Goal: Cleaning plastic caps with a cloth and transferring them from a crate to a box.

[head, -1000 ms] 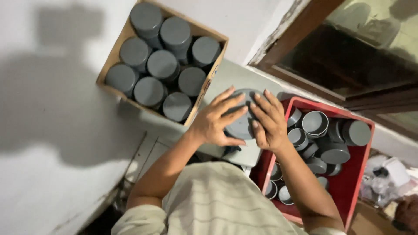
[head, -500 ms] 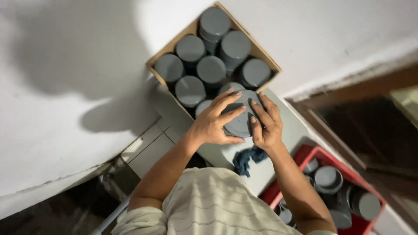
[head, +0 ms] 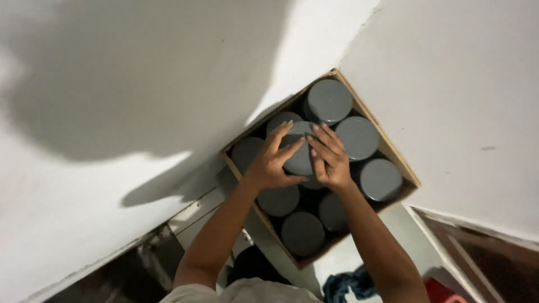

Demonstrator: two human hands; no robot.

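A brown cardboard box (head: 403,165) sits in a corner against white walls and holds several grey round-lidded cans (head: 328,101). Both of my hands are over the middle of the box. My left hand (head: 272,163) and my right hand (head: 330,160) grip one grey can (head: 299,157) between them, fingers spread on its lid and sides. That can sits a little above the cans around it.
White walls (head: 140,112) surround the box on the far side. A blue cloth (head: 348,283) lies on the light surface near my right forearm. A corner of a red crate (head: 441,292) shows at the bottom right. A dark gap (head: 129,275) is at the bottom left.
My hands have carried the grey can from over the red crate across to the cardboard box; the view has swung so the box is now centred and the crate is nearly out of sight.
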